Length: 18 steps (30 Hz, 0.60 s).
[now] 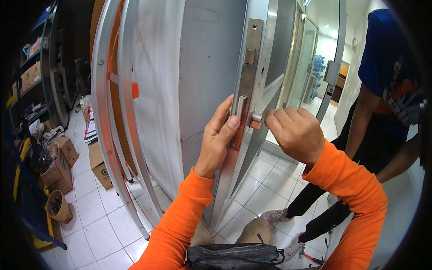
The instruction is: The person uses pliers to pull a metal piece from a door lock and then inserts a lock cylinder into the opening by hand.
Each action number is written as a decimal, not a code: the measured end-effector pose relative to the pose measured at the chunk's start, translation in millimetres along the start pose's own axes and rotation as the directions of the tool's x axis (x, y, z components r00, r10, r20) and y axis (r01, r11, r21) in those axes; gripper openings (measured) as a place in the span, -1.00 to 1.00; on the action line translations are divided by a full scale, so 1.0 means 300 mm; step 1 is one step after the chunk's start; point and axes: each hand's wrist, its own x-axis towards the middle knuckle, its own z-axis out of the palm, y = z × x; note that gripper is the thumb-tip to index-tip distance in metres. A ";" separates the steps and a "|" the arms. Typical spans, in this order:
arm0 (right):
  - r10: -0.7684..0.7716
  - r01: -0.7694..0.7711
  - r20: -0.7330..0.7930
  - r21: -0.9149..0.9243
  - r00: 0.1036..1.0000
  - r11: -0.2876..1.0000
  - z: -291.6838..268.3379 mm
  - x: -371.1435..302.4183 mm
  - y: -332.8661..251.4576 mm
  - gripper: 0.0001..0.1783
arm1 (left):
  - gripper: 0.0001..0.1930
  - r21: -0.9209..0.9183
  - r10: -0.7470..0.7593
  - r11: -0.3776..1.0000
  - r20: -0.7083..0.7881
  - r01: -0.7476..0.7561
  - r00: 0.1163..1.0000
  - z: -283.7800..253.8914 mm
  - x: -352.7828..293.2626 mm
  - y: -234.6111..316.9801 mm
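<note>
Door (230, 166) is standing open, narrow edge facing the worker. The lock plate (246, 81) sits in that edge, running lengthwise: latch (249, 56) in its upper half, a raised metal bar (241, 107) lower down. Lock cylinder (256, 119) juts out past the door's right-hand side, level with the lower part of the plate.

Left hand (217, 143): gripping the door from its left side at the foot of the raised bar. Thumb lies toward the plate, other fingers go round the far side, partly hidden.

Right hand (294, 130): fingers curled in closed, tips right at the outer end of the cylinder. Can't tell what's pinched between them, too small and covered by the knuckles. Both arms in orange sleeves (344, 173), black bag (231, 254) at the waist.

Second person on the right, blue shirt (387, 54), dark trousers, arms hanging down, light sneakers (275, 216) near the door's foot. Red-handled tool (312, 258) on the floor just beside those shoes.

Left of the door: metal ladder (101, 112) upright by a white sheet (155, 90). Further left on the tiled floor (92, 207), a cardboard box (100, 164) near the ladder and a woven basket (57, 208) by the yellow-and-blue frame. Loaded shelves (36, 58) behind.
</note>
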 end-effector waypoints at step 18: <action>0.205 -0.236 0.137 0.280 0.969 0.931 -0.028 -0.034 0.010 -0.77 | -0.40 0.582 0.529 0.600 0.226 -0.549 0.818 -0.016 0.050 0.087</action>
